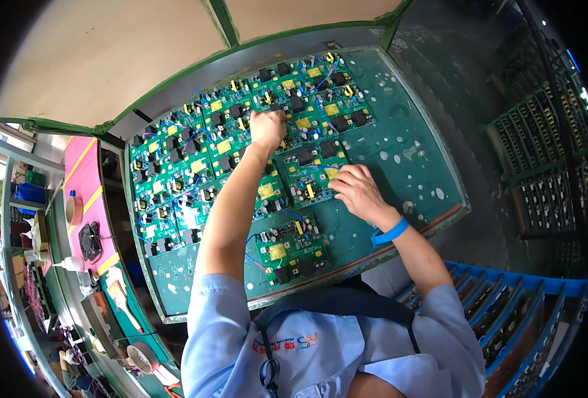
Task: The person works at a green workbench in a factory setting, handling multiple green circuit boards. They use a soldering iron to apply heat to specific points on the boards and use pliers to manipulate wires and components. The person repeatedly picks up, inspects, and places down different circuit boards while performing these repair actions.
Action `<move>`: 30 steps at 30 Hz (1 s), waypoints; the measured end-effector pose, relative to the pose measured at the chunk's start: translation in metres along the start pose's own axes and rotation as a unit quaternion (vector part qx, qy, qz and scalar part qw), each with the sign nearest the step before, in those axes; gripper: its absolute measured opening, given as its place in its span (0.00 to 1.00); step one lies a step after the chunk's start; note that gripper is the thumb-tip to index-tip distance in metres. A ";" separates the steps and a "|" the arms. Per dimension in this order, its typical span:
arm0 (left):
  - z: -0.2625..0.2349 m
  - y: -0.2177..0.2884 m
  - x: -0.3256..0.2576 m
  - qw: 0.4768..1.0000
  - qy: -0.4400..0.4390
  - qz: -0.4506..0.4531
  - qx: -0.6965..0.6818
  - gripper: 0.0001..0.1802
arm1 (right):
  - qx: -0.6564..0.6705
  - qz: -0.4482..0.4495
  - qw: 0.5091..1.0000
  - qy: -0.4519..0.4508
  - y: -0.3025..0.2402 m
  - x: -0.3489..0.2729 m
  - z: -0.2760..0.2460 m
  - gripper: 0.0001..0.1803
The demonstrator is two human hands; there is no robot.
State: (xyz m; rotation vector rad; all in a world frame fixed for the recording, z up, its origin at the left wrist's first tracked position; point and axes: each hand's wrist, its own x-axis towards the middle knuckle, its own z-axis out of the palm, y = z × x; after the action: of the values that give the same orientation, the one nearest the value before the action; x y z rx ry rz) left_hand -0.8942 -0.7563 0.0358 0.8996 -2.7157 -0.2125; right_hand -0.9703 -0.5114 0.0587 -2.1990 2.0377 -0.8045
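Note:
Green circuit boards crowded with black, yellow and silver parts cover much of the table. My left hand [268, 129] is over the boards near the middle of the far rows. Its fingers are curled down among the parts, and their tips and anything between them are hidden. With bent fingers, my right hand [360, 192] grips the right edge of a circuit board [310, 174] in the nearer part of the group. A blue band [390, 231] is around my right wrist. Closer to my body, a separate circuit board [293, 252] lies with a blue-and-pink wire at its left side.
The green tabletop [407, 156] has pale spots and a raised rim. To the left, a bench with a pink mat [85, 172] bears a brush [123, 302] and a white bottle [72, 264]. Blue racks [506, 278] of boards stand at the lower right; more racks [532, 136] are beyond.

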 end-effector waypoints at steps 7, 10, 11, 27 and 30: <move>-0.015 -0.008 -0.019 0.992 0.078 0.082 -0.057 0.08 | 0.015 0.000 1.000 -0.005 0.003 0.008 0.017 0.14; -0.046 -0.016 -0.053 0.987 0.039 0.086 -0.132 0.13 | 0.028 0.012 1.000 0.000 0.007 0.006 0.019 0.15; -0.056 -0.022 -0.069 0.987 0.000 0.087 -0.133 0.15 | 0.033 0.016 0.999 0.001 0.009 0.005 0.020 0.16; -0.050 -0.036 -0.217 0.996 0.037 0.012 -0.079 0.28 | 0.095 0.036 0.995 0.007 0.012 0.001 0.032 0.10; -0.046 -0.033 -0.219 0.996 0.047 -0.020 -0.075 0.26 | 0.092 0.029 0.995 0.012 0.013 0.003 0.035 0.09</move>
State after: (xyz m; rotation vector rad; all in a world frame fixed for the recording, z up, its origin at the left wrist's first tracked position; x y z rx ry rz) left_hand -0.6931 -0.6528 0.0260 0.8967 -2.5582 -0.3685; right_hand -0.9687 -0.5269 0.0247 -2.0319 1.9404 -0.9744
